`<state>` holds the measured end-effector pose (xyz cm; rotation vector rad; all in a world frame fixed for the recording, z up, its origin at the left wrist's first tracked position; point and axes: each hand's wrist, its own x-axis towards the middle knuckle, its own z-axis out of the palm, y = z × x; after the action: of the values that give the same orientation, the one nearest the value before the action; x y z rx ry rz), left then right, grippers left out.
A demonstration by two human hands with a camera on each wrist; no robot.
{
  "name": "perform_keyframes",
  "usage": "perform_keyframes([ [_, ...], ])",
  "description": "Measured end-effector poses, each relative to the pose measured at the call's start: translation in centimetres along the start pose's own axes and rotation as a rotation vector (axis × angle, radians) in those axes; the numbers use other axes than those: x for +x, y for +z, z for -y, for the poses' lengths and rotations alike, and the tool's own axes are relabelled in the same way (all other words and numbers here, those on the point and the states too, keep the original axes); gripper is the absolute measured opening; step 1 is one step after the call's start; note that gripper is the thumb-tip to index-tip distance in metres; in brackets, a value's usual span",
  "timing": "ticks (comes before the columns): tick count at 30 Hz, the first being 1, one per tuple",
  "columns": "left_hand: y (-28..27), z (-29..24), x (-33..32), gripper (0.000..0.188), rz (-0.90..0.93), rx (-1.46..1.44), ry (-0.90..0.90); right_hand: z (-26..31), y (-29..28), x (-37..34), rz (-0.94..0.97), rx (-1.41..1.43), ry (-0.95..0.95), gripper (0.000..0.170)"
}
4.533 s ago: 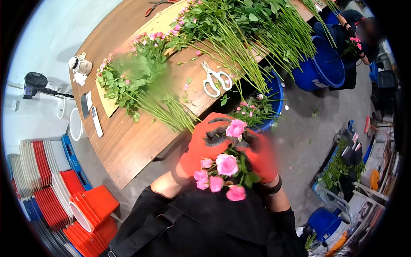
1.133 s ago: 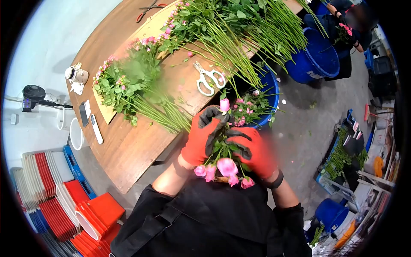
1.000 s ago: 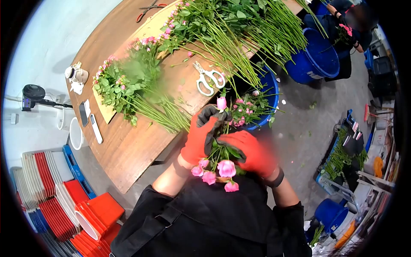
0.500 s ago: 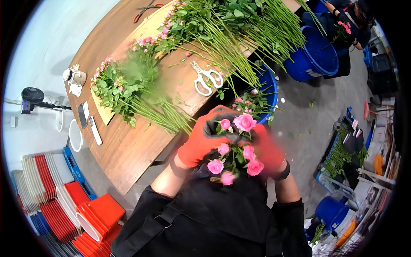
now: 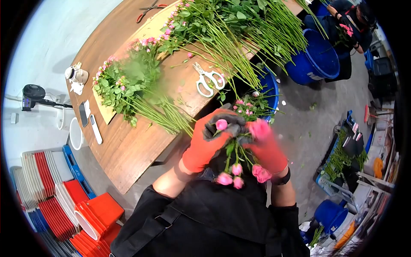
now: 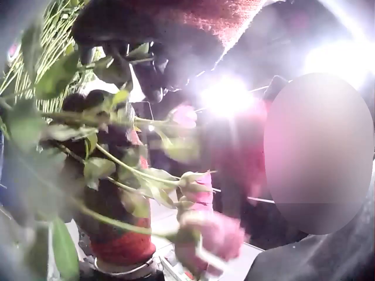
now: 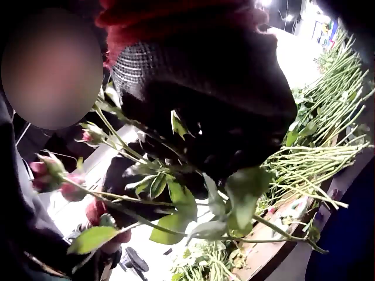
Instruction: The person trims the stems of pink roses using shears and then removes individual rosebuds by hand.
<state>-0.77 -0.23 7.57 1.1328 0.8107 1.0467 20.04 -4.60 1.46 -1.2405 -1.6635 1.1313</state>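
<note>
In the head view my left hand, in a red glove with dark fingers, pinches the green stems of a spray of pink roses. One pink bloom shows above its fingers. My right hand, gloved alike, has curled fingers on the same stems beside it, with a blurred bloom over it. Several blooms hang below both hands, in front of a black apron. The left wrist view shows a rose close up; in the right wrist view leafy stems run below the dark glove.
A wooden table bears flower bunches, white-handled scissors, red-handled pliers and a phone. Blue buckets stand beyond its edge, near another person. Red bins are at lower left.
Since half a second ago, the blooms below the hands have swung and bunched differently, and one pink bloom has moved right over my right hand. Both hands still hold the stems.
</note>
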Motion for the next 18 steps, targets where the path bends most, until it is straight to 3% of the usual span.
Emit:
perform_keyframes([
  [1, 0.5, -0.6, -0.1, 0.029, 0.033, -0.046, -0.012, -0.3, 0.1, -0.2, -0.032, -0.014, 0.025, 0.056],
  [2, 0.1, 0.4, 0.3, 0.030, 0.113, 0.145, 0.187, 0.0, 0.4, -0.5, -0.046, 0.213, 0.036, 0.056],
  [3, 0.1, 0.6, 0.3, 0.030, 0.129, 0.155, 0.199, 0.4, 0.7, -1.2, -0.057, 0.441, 0.046, 0.056],
  [6, 0.0, 1.4, 0.2, 0.028, 0.067, 0.232, 0.162, 0.3, 1.2, -1.3, -0.060, 0.615, 0.139, 0.057],
  [9, 0.4, 1.2, -0.1, 0.028, -0.046, 0.203, 0.142, 0.4, 1.9, -1.1, -0.065, 0.453, 0.206, 0.056],
  [12, 2.0, 0.3, -0.5, 0.034, -0.264, 0.052, 0.047, 0.4, 2.2, -0.5, -0.030, 0.312, 0.033, 0.052],
  [14, 1.6, 0.5, -0.4, 0.036, -0.236, 0.168, 0.027, 3.7, 1.0, 1.0, 0.080, 0.281, -0.050, 0.046],
  [16, 0.2, 1.9, -0.6, 0.035, -0.147, 0.273, 0.064, 3.0, 1.0, 1.0, 0.065, 0.308, -0.031, 0.044],
  [17, -0.2, 2.2, -0.3, 0.035, -0.107, 0.406, 0.231, 2.6, 1.0, 0.9, 0.049, 0.335, -0.015, 0.043],
  [18, -0.2, 2.0, -0.4, 0.035, -0.133, 0.341, 0.171, 2.0, 0.8, 0.9, 0.019, 0.388, 0.012, 0.043],
])
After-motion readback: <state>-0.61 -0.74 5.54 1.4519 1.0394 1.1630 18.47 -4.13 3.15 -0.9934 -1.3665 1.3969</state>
